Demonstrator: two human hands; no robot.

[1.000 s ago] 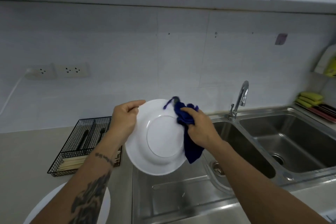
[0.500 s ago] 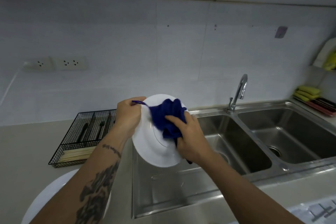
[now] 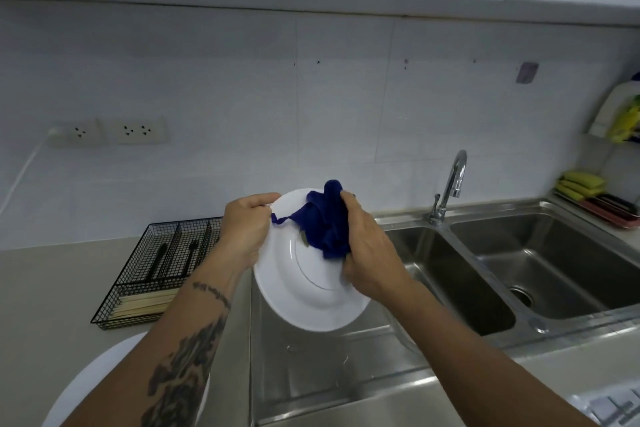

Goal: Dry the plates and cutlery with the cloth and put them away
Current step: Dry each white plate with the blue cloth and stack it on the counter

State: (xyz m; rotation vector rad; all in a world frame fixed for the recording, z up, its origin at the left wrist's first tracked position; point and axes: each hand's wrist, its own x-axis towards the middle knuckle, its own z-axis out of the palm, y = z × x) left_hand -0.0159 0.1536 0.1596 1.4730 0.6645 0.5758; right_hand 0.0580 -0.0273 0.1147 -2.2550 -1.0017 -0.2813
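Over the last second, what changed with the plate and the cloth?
The right hand swept the blue cloth from the right rim of the white plate across its upper face toward the left. The left hand kept holding the plate's left edge, tilted above the sink. The wire cutlery basket stayed put.
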